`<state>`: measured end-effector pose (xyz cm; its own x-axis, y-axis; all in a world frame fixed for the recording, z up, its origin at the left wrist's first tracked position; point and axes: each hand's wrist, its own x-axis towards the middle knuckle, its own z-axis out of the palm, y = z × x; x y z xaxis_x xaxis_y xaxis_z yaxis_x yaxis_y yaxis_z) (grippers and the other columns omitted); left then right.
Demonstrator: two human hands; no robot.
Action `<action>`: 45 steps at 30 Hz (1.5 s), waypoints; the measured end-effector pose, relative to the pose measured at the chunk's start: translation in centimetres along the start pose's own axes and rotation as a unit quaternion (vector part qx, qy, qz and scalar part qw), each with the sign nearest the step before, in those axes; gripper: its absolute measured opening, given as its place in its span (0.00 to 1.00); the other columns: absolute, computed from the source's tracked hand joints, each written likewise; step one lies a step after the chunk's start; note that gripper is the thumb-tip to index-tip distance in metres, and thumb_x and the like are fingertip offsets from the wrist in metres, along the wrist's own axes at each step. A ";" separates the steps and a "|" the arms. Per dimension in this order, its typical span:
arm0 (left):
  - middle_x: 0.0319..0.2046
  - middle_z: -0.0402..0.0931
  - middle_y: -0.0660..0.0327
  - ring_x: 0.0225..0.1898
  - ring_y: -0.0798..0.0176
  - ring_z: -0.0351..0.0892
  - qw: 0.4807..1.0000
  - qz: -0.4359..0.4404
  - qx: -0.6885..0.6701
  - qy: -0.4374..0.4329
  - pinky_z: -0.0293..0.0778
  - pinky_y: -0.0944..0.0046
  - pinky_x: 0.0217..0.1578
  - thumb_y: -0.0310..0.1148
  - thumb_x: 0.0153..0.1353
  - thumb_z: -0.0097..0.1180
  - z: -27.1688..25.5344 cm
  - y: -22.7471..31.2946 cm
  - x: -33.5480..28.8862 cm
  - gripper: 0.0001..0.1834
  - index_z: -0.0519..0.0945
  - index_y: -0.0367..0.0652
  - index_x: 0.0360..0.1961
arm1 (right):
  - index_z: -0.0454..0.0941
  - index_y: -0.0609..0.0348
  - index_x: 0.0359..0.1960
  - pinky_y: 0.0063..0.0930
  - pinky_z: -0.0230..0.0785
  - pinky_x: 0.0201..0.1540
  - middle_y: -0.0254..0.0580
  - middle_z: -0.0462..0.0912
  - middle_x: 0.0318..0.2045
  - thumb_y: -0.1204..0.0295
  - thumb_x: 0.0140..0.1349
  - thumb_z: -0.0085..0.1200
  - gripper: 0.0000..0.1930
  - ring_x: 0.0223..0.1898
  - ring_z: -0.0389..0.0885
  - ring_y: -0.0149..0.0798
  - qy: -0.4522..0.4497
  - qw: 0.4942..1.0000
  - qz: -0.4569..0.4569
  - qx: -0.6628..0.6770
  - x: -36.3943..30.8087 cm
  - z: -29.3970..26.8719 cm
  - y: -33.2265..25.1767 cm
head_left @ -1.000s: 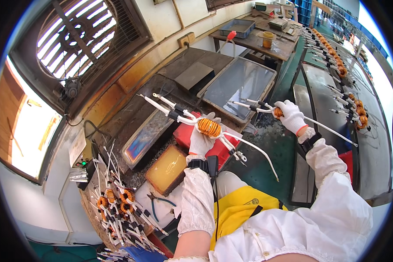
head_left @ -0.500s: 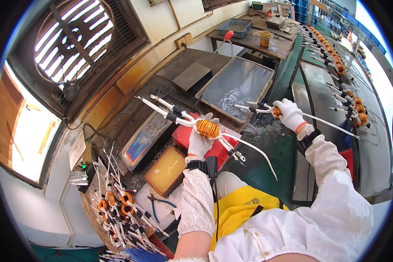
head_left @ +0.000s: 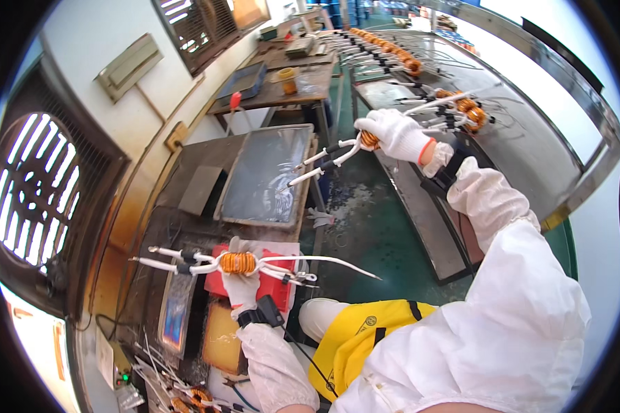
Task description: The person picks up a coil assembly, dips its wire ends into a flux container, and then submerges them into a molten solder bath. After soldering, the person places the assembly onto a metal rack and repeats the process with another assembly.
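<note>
My left hand (head_left: 242,292), in a white knit glove, is closed around a coil (head_left: 237,263) of orange copper wire. White-sleeved leads with black bands stick out from both its ends, above a red box (head_left: 282,292). Farther forward and right, my gloved right hand (head_left: 401,135) grips a second coil (head_left: 370,140) near the metal table's edge. Its paired leads point down-left toward a shallow tray (head_left: 263,223) of rippling liquid, and their tips overlap the tray in this view. The fingers cover part of that coil.
A metal table (head_left: 530,172) on the right bears a cluster of coils (head_left: 472,113) and a long row of coils (head_left: 385,47). Left of my left hand are a shiny-surfaced trough (head_left: 174,320) and an amber-filled container (head_left: 222,337). More coils (head_left: 198,398) lie at lower left.
The view has turned, so the bench appears farther left. My right hand has moved its coil toward the metal table's edge, its leads now slanting down-left. My left hand keeps its coil.
</note>
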<state>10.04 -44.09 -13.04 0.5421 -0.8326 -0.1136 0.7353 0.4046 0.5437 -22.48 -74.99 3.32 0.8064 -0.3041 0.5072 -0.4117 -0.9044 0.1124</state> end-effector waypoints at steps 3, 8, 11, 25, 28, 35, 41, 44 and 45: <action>0.46 0.77 0.47 0.40 0.51 0.82 1.000 -0.003 0.001 0.023 0.83 0.63 0.34 0.49 0.67 0.42 0.8 -0.5 0.4 0.30 0.67 0.37 0.61 | 0.73 0.53 0.46 0.39 0.69 0.43 0.44 0.76 0.34 0.73 0.53 0.55 0.16 0.40 0.76 0.50 0.012 0.999 0.012 -0.030 -1.8 -3.2 2.3; 0.47 0.76 0.47 0.42 0.50 0.81 0.994 -0.031 -0.073 -0.069 0.83 0.62 0.36 0.49 0.68 0.42 0.2 -0.3 0.7 0.29 0.67 0.36 0.60 | 0.74 0.52 0.44 0.39 0.68 0.46 0.43 0.77 0.38 0.73 0.51 0.55 0.16 0.43 0.76 0.49 -0.007 0.990 0.065 -0.128 -6.6 -6.6 8.6; 0.47 0.76 0.47 0.43 0.52 0.81 0.992 -0.041 -0.074 -0.094 0.83 0.62 0.37 0.48 0.68 0.42 0.0 -0.3 0.9 0.28 0.67 0.36 0.59 | 0.75 0.50 0.45 0.38 0.67 0.48 0.43 0.75 0.39 0.74 0.52 0.54 0.16 0.46 0.74 0.48 -0.055 0.975 0.159 -0.147 -10.7 -8.4 12.6; 0.51 0.74 0.47 0.49 0.53 0.77 0.999 -0.012 -0.013 -0.049 0.78 0.55 0.51 0.46 0.69 0.42 -0.6 0.0 0.4 0.26 0.68 0.39 0.60 | 0.77 0.37 0.42 0.40 0.70 0.47 0.46 0.75 0.44 0.61 0.56 0.53 0.11 0.49 0.74 0.49 -0.114 0.768 0.559 -0.290 -27.0 -5.5 18.7; 0.51 0.75 0.49 0.50 0.55 0.77 0.999 0.014 0.031 0.001 0.77 0.53 0.52 0.48 0.68 0.41 0.5 0.0 0.1 0.27 0.67 0.40 0.61 | 0.75 0.38 0.46 0.42 0.71 0.47 0.47 0.73 0.45 0.66 0.59 0.50 0.13 0.47 0.75 0.52 -0.074 0.792 0.543 -0.269 -27.7 -5.4 17.0; 0.51 0.74 0.49 0.48 0.54 0.77 0.999 0.006 0.034 0.041 0.75 0.50 0.54 0.50 0.68 0.40 0.0 0.0 0.6 0.28 0.66 0.45 0.62 | 0.71 0.41 0.55 0.44 0.67 0.55 0.47 0.73 0.52 0.68 0.56 0.53 0.22 0.50 0.74 0.54 0.046 0.839 0.474 -0.264 -29.3 -3.5 17.3; 0.52 0.74 0.48 0.49 0.53 0.76 1.000 0.000 0.028 0.011 0.73 0.49 0.56 0.51 0.68 0.40 -0.2 0.0 0.7 0.28 0.66 0.44 0.62 | 0.66 0.38 0.62 0.47 0.64 0.58 0.54 0.63 0.62 0.50 0.60 0.50 0.28 0.58 0.68 0.58 0.031 0.796 0.594 -0.109 -27.9 -4.2 14.9; 0.51 0.74 0.49 0.49 0.53 0.77 0.997 0.018 0.071 0.024 0.73 0.49 0.55 0.51 0.68 0.40 0.1 -0.3 0.8 0.28 0.66 0.44 0.62 | 0.65 0.36 0.63 0.46 0.61 0.61 0.63 0.60 0.62 0.45 0.54 0.57 0.34 0.61 0.63 0.64 0.149 0.782 0.595 -0.113 -27.9 -2.2 15.5; 0.51 0.74 0.49 0.49 0.53 0.77 0.997 0.026 0.074 0.027 0.73 0.49 0.55 0.51 0.68 0.40 -0.1 0.4 0.4 0.28 0.66 0.44 0.62 | 0.65 0.36 0.63 0.46 0.61 0.61 0.63 0.60 0.62 0.45 0.54 0.57 0.34 0.61 0.63 0.64 0.149 0.784 0.593 -0.105 -27.0 -0.9 16.1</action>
<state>10.61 -44.19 -12.95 0.6019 -0.7887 -0.1251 0.6404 0.3831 0.6657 -51.26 -81.05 -7.84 -0.3181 -0.7821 0.5359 -0.8837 0.0400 -0.4663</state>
